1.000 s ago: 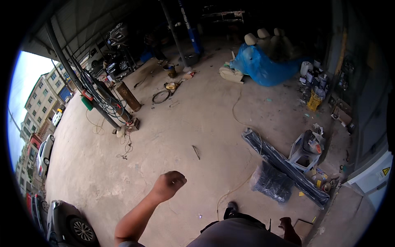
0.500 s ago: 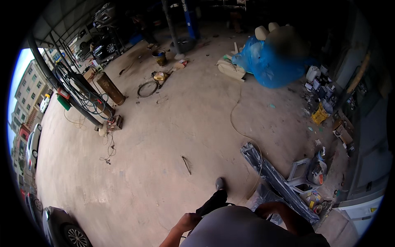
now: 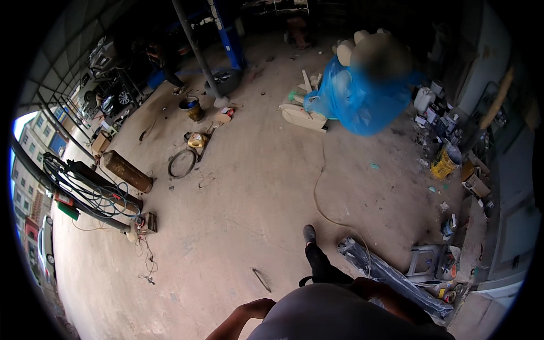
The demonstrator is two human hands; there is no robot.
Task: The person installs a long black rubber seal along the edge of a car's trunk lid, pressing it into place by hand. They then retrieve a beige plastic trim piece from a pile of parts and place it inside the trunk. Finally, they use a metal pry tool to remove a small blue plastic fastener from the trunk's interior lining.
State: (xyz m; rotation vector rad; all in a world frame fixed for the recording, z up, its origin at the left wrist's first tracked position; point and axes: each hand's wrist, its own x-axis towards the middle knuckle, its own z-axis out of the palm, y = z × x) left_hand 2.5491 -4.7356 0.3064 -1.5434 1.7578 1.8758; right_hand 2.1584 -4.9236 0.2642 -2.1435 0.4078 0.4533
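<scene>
My left hand (image 3: pixel 259 308) is beside the left edge of my grey shirt (image 3: pixel 317 311). Its fingers are hidden behind the cloth, so its grip does not show. Close against the other side of my waist, my right hand (image 3: pixel 364 287) lies in shadow with its fingers out of sight. One leg (image 3: pixel 321 266) in dark trousers reaches forward, ending in a dark shoe (image 3: pixel 309 234). To the right of that leg, a long plastic-wrapped piece (image 3: pixel 391 277) lies on the floor, nearest to my right hand.
A hose (image 3: pixel 318 207) winds across the concrete. Blue plastic sheeting (image 3: pixel 362 107) covers seats ahead. Gas cylinders (image 3: pixel 128 171) lean at the left by a post. A yellow bucket (image 3: pixel 443 161), boxes and a grey plastic stool (image 3: pixel 425 262) line the right wall. A thin rod (image 3: pixel 261 280) lies nearby.
I have moved forward: the covered seats and cylinders look nearer, and the dark car at lower left has nearly left the view. My leading foot has changed. Both hands stay at my waist.
</scene>
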